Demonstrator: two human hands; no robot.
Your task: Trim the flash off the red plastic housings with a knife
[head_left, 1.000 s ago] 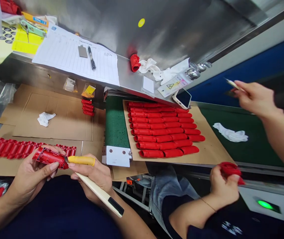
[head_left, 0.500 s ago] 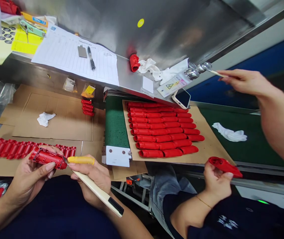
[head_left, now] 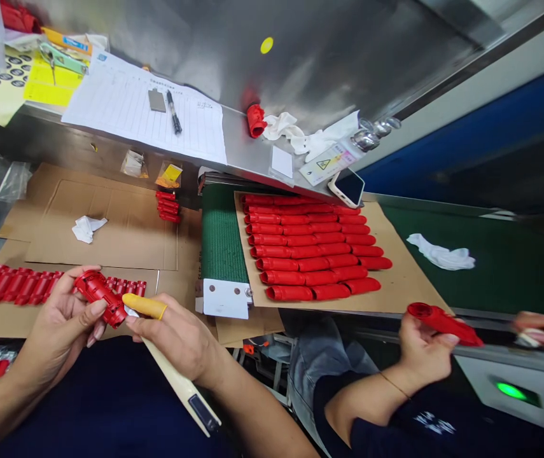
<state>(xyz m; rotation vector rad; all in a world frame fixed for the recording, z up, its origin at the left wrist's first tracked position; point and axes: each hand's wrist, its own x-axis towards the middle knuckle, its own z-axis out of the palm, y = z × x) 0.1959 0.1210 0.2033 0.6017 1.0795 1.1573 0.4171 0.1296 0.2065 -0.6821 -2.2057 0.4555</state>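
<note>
A red ribbed plastic part (head_left: 101, 296) is gripped between the thumb and fingers of my left hand (head_left: 64, 321), tilted down to the right. In my right hand (head_left: 174, 334) is a cream-handled tool (head_left: 181, 388) with a dark patch near its lower end. Its tip meets the right end of the red part, and the exact contact is hidden by my fingers. A yellow finger cot (head_left: 145, 305) covers my right index finger. Behind my left hand lies a row of red parts (head_left: 18, 285) on cardboard.
Rows of red shells (head_left: 310, 254) lie on cardboard over a green conveyor (head_left: 224, 235). At right a co-worker's hand (head_left: 424, 346) holds a red shell, their other hand a blurred tool. Above, a metal shelf bears papers (head_left: 123, 108), a pen and a phone (head_left: 348, 186).
The red part in my left hand has rolled and tilted more steeply. My right hand and tool have shifted slightly left, handle steeper. The co-worker's tool hand has dropped from the shelf's metal cups.
</note>
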